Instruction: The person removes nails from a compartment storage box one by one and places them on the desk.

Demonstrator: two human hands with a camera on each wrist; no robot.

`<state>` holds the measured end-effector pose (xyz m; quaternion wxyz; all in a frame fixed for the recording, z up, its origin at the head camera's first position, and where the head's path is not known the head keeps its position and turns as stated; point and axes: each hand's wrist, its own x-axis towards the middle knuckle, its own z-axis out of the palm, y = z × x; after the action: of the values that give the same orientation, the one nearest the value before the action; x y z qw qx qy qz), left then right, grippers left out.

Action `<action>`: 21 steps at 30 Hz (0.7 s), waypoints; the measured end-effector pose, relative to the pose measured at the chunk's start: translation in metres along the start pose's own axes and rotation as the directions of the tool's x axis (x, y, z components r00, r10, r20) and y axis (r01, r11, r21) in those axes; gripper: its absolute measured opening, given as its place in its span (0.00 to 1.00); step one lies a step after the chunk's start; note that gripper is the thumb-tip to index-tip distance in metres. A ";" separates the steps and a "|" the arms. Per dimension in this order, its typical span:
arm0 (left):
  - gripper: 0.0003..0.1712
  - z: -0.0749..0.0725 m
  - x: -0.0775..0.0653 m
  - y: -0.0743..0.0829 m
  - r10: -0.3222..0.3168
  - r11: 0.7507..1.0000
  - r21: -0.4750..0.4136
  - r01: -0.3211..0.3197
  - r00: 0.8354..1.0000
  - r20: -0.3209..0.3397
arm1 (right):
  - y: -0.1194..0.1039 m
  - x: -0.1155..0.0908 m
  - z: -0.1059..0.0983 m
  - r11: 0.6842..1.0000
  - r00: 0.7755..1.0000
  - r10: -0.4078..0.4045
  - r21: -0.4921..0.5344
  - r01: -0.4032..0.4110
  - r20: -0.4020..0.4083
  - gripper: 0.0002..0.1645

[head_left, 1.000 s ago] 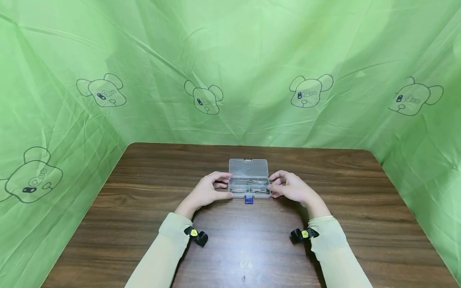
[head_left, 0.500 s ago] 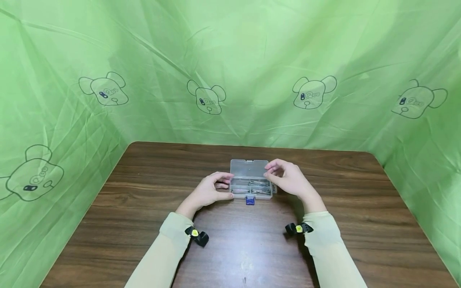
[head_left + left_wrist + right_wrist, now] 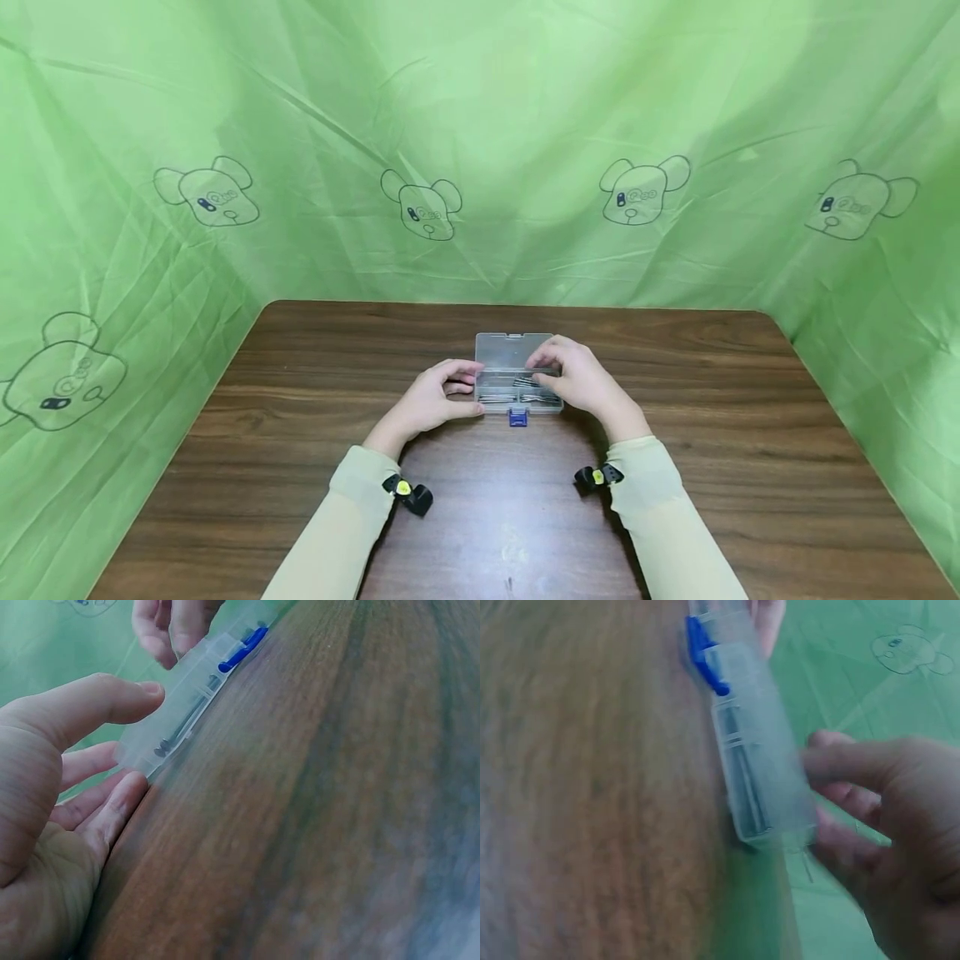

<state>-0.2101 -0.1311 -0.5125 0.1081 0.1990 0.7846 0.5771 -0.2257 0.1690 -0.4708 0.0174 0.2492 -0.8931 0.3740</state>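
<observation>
A clear plastic compartment box (image 3: 495, 409) stands on the table with its lid (image 3: 498, 350) swung back and its blue latch (image 3: 517, 417) hanging at the front. Thin silver nails (image 3: 540, 398) lie in several of its compartments. My left hand (image 3: 429, 398) holds the box's left end, thumb at the front corner and fingers further back; the left wrist view shows that thumb (image 3: 131, 703) beside the wall. Over the right rear compartment hovers my right hand (image 3: 581, 383), fingers loosely bent with a gap to the thumb. Nothing held shows between them, though the right wrist view is blurred.
The brown wooden table (image 3: 300, 467) stretches around the box to a rounded far edge. Behind and at both sides hangs a green cloth (image 3: 525, 250) printed with animal heads. Black wrist cameras sit on both sleeves.
My right hand has left the box's right side, risen past the lid's right edge and moved left over the compartments. The left hand and the box stay in place.
</observation>
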 end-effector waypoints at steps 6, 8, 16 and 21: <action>0.40 -0.001 0.000 0.001 -0.005 1.000 0.003 0.005 1.000 0.003 | 0.002 0.000 0.001 0.992 0.998 -0.061 -0.111 0.060 -0.006 0.04; 0.40 -0.001 0.000 0.001 -0.010 1.000 0.004 0.010 1.000 0.008 | 0.003 -0.001 0.002 0.989 0.997 -0.076 -0.130 0.074 -0.012 0.04; 0.40 -0.001 0.000 0.002 -0.017 1.000 -0.008 0.017 1.000 0.015 | 0.006 0.000 0.005 0.987 0.996 -0.087 -0.139 0.085 -0.009 0.03; 0.40 -0.001 -0.001 0.004 -0.012 1.000 -0.008 0.012 1.000 0.013 | 0.003 0.003 0.009 0.991 1.000 -0.013 -0.137 0.012 -0.006 0.02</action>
<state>-0.2091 -0.1311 -0.5085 0.1176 0.1976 0.7827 0.5784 -0.2286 0.1635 -0.4790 0.0401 0.2517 -0.9150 0.3128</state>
